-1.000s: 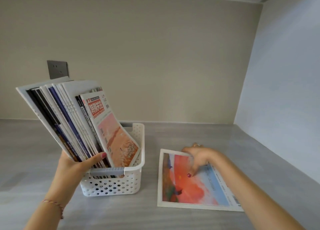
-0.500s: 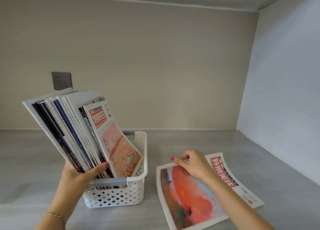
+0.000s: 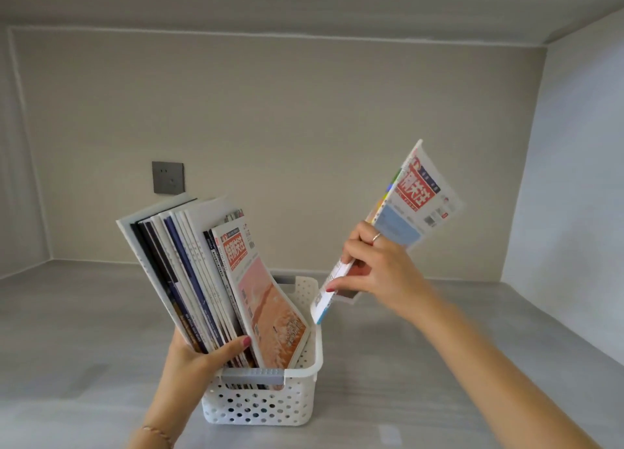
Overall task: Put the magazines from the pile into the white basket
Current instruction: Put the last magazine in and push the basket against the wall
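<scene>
Gripping magazine (image 3: 398,219), right hand (image 3: 378,266), above basket (image 3: 314,350)

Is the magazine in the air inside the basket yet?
Not yet. The right hand holds the red-titled magazine tilted in the air, its lower corner just above the white perforated plastic basket's right rim.

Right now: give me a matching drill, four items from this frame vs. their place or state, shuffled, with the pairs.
Items:
1. left hand
2. right hand
3. white basket
4. wall socket

Places or states:
A. standing on the grey surface, magazines upright inside
B. on the back wall, behind the stack
C. holding one magazine tilted in the air above the basket's right side
D. steadying the leaning stack of magazines in the basket

Pairs: 1-D, 2-C, 3-A, 4-B
</scene>
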